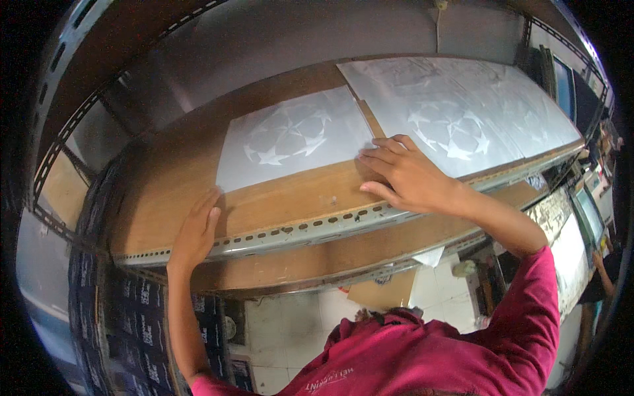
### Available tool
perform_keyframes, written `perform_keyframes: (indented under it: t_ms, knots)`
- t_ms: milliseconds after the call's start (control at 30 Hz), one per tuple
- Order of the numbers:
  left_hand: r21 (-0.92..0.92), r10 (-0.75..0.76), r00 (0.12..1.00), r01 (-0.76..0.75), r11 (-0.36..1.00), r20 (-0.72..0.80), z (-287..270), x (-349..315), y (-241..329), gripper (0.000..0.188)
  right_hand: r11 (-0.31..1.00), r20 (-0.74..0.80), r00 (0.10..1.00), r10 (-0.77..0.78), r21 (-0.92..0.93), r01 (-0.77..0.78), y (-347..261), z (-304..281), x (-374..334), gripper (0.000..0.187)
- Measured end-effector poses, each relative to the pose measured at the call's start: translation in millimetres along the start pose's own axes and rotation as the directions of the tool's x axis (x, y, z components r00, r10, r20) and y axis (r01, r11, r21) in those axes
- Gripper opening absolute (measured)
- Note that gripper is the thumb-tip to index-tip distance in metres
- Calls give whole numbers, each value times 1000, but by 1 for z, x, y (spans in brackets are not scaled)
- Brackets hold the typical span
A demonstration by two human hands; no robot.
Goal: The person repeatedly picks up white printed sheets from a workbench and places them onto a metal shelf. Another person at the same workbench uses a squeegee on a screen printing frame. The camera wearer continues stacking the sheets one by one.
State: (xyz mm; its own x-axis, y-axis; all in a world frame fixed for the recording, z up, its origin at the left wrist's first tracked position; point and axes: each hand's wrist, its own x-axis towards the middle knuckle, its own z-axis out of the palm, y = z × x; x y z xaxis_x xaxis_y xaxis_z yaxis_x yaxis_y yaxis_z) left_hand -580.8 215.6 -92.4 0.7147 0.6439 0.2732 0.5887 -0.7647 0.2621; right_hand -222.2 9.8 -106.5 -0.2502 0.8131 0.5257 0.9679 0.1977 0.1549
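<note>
A white sheet [228, 155] with a pale emblem of stars in a ring lies flat on a wooden shelf board [284, 208]. My left hand [197, 228] rests at its near left corner, fingers stretched out and the fingertips at the paper's edge. Over the near right corner, my right hand [413, 175] lies with its fingers spread and palm down. To the right are more white sheets [522, 112], one showing the same star emblem. A narrow strip of bare wood separates them from the left sheet. Neither hand grips anything.
A slotted metal rail [290, 235] edges the shelf, above a lower wooden shelf [317, 264]. Dark fabric with white lettering [145, 310] hangs at the left. Slotted uprights [43, 175] frame the rack. Cardboard [380, 290] lies below; another person's arm [602, 270] shows far right.
</note>
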Motion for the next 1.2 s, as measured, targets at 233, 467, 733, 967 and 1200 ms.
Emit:
perform_keyframes:
  t_ms: [233, 467, 733, 967, 1200]
  knots:
    - [58, 35, 998, -39, 998, 59, 3, 47, -44, 49, 995, 104, 991, 80, 55, -86, 20, 32, 38, 57]
    - [-20, 39, 999, -39, 999, 17, 38, 132, -86, 53, 966, 341, 909, 240, 13, -260, 71, 62, 91, 63]
    - [13, 46, 999, -45, 999, -9, 50, 169, -98, 52, 941, 333, 881, 337, -78, -330, 93, 80, 103, 60]
    - [98, 133, 991, -134, 986, 20, 46, 126, -82, 46, 975, 287, 942, 175, 81, -206, 85, 53, 64, 44]
    - [33, 34, 999, -34, 999, 17, 7, -10, -18, 42, 989, 45, 998, 34, 139, -39, -2, 5, -8, 32]
